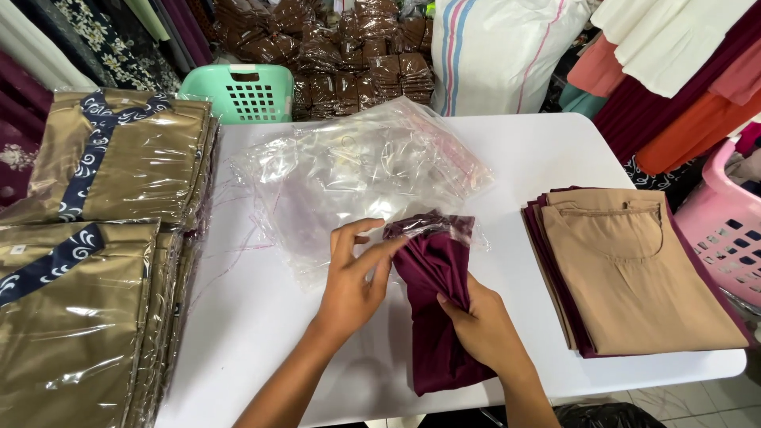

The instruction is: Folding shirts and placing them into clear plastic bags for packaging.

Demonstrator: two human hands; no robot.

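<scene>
My right hand [481, 323] grips a folded maroon garment [438, 317] at the front middle of the white table [539, 150]. The garment's top end sits inside the mouth of a clear plastic bag [432, 224]. My left hand [353, 277] holds the bag's opening, fingers pinched on the plastic beside the cloth. Behind lies a loose heap of empty clear plastic bags [357, 170].
A stack of folded tan and maroon garments [634, 269] lies at the right. Bagged tan garments with blue trim [103, 238] are piled at the left. A green basket [242, 91], a pink basket [725, 222], brown packets and a white sack stand around.
</scene>
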